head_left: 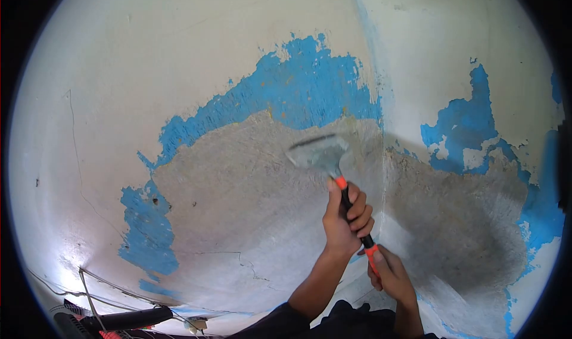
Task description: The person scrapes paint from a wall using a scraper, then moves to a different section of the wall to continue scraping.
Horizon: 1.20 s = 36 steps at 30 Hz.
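A wide-bladed scraper [319,152] with a black and orange handle is held up before the wall. My left hand [348,218] is closed round the upper handle, its thumb lying along the shaft toward the blade. Lower down, my right hand [390,274] grips the orange butt end. The blade overlaps bare grey plaster [238,178] in this view, a little below a ragged band of blue paint [304,83]. Pale paint [179,47] covers the wall above that band.
An inside corner runs down the wall right of the blade. Blue patches [465,130] and more grey plaster [459,220] show on the right-hand wall. At the lower left are loose cables [113,288] and a black tubular object [128,319].
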{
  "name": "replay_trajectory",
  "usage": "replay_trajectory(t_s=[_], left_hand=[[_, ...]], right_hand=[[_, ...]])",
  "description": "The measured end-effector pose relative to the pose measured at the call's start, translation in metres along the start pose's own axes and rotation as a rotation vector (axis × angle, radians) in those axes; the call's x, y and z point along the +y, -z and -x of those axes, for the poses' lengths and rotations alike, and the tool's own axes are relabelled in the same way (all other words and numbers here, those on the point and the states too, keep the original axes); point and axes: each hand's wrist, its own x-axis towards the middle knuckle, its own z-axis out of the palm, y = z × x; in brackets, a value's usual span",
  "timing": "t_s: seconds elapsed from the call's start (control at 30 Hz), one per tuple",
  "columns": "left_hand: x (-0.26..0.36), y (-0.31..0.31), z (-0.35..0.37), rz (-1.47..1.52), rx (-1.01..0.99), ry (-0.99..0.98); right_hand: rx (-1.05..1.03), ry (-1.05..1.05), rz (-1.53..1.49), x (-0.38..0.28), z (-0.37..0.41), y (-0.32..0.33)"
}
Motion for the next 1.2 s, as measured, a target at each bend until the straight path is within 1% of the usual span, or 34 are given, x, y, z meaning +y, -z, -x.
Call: replay_trajectory(t_s=[0.03,0.13,0.17,0.27,0.37,0.47,0.57,0.67,0.77,0.87,1.07,1.2], left_hand=[[0.005,-0.009,-0.006,-0.011,-0.009,-0.02],[0.015,-0.026,-0.019,-0.024,-0.039,-0.042],[0.016,-0.032,-0.018,-0.031,-0.024,-0.041],[0.006,-0.024,-0.007,-0.028,0.034,-0.028],[-0.009,-0.004,0.003,0.014,0.03,-0.007],[-0.002,-0.017,-0.006,0.026,-0.015,-0.02],[0.004,-0.03,-0.018,-0.006,-0.044,-0.036],[0.007,-0.026,-0.015,0.011,-0.069,-0.007],[-0.008,-0.002,-0.001,0.057,-0.018,0.03],[-0.013,0.014,0.005,0.088,-0.057,0.057],[0.015,-0.026,-0.02,-0.012,-0.087,-0.011],[0.01,-0.019,-0.011,0.032,-0.073,0.024]], right_hand=[[-0.003,0.036,0.018,-0.01,-0.005,0.001],[-0.004,0.053,-0.001,-0.033,-0.013,0.001],[-0.001,0.026,-0.014,-0.035,-0.01,0.003],[0.031,0.014,0.055,-0.026,0.001,0.004],[0.026,-0.036,0.105,-0.004,0.007,0.011],[0.051,0.01,0.13,-0.021,0.002,0.011],[0.025,0.027,0.12,-0.042,-0.005,0.017],[0.074,0.059,0.142,-0.033,-0.004,0.009],[0.049,-0.043,0.107,-0.007,0.005,0.011],[0.059,-0.101,0.106,0.005,0.008,0.008],[0.067,0.096,0.166,-0.035,-0.015,0.007],[0.056,-0.011,0.13,-0.034,-0.002,0.004]])
